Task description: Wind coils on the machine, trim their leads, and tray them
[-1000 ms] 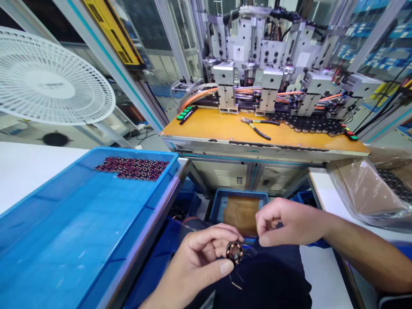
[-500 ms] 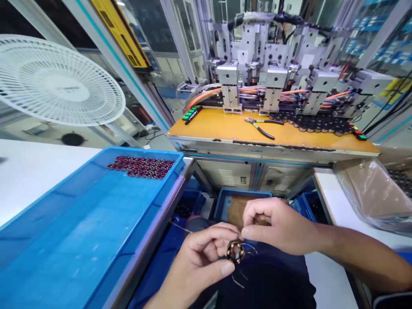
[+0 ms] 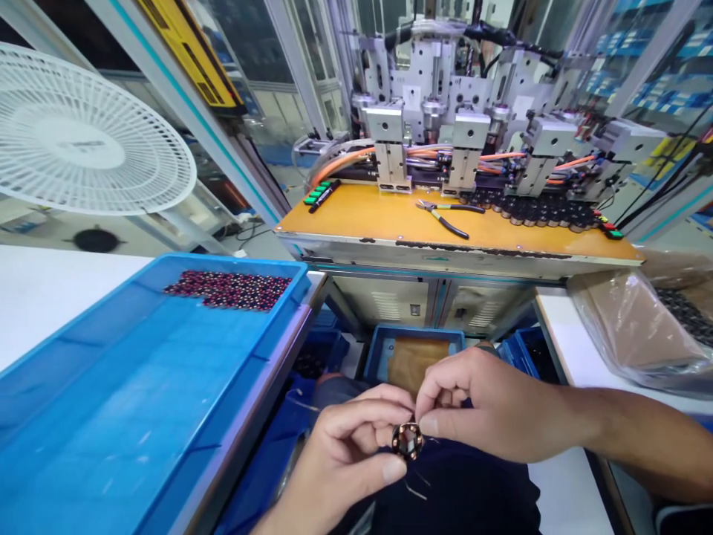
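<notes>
A small ring-shaped motor stator [image 3: 407, 441], black with copper windings, is gripped between the thumb and fingers of my left hand [image 3: 356, 449]. Its open centre faces up toward me, and thin wire leads [image 3: 417, 492] hang below it. My right hand [image 3: 473, 405] is closed in a pinch at the stator's upper right edge, on a wire lead whose end is mostly hidden by the fingertips. Both hands hover over my dark-clothed lap, their fingertips nearly meeting.
To the left lies a long blue tray [image 3: 139, 386] with rows of small wound parts [image 3: 234, 288] at its far end. Ahead, an orange-topped machine bench [image 3: 356, 215] carries pliers [image 3: 445, 215] and black round parts [image 3: 535, 209]. A plastic-wrapped carton [image 3: 618, 327] stands right; a white fan [image 3: 89, 141] left.
My right hand has moved slightly down and left, closer to the stator's edge. The wires that stuck out on the right are now mostly covered. The view has shifted a little.
</notes>
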Available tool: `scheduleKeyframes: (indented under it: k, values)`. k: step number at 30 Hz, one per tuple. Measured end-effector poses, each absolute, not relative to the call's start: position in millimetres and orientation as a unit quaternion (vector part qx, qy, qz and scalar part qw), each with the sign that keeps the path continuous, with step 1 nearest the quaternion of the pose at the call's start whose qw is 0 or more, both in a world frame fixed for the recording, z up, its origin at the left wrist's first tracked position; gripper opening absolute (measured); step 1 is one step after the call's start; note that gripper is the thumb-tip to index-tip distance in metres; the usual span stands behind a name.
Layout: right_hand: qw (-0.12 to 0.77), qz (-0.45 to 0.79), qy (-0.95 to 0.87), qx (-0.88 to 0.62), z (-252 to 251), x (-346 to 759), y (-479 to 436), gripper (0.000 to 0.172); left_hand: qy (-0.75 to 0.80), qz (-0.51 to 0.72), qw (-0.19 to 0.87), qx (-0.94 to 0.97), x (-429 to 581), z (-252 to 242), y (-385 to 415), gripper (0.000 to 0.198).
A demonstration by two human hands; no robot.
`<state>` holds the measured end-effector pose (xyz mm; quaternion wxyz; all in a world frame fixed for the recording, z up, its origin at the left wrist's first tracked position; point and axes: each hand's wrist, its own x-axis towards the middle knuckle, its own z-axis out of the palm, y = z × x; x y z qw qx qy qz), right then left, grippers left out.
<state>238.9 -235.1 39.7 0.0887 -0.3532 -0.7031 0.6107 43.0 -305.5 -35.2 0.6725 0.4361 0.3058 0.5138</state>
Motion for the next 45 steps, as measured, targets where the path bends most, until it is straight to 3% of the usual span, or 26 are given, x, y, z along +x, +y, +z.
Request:
scheduleKeyframes:
  k: [14,18,25,28,33,38,45]
  values:
    - [0.188,0.577,-0.737,-0.298,34.8,241.0,-247.0,0.015,0.201,0.535,0.727,0.380,46.7,-56.6,-305.8,0.029]
    - [0.188,0.577,-0.736,-0.299,35.7,239.4,-250.5,0.017,0.214,0.542,0.705,0.404,47.4,-50.4,-304.4,0.038]
    - [0.184,0.545,-0.771,-0.272,37.2,245.9,-256.9,0.011,0.222,0.544,0.693,0.416,49.0,-43.3,-308.6,0.029]
    - [0.167,0.460,-0.849,-0.198,36.9,257.0,-254.5,0.006,0.208,0.547,0.703,0.405,49.0,-49.0,-310.9,0.029]
    - [0.314,0.157,-0.928,-0.125,26.4,261.1,-246.8,0.012,0.203,0.522,0.746,0.361,51.3,-52.2,-313.2,0.033]
    - [0.375,0.171,-0.911,-0.032,15.5,247.6,-241.2,0.013,0.238,0.496,0.776,0.310,57.5,-45.5,-315.1,0.040]
    - [0.397,0.185,-0.898,-0.028,9.3,242.6,-238.7,0.009,0.256,0.510,0.777,0.267,61.5,-38.8,-315.8,0.041]
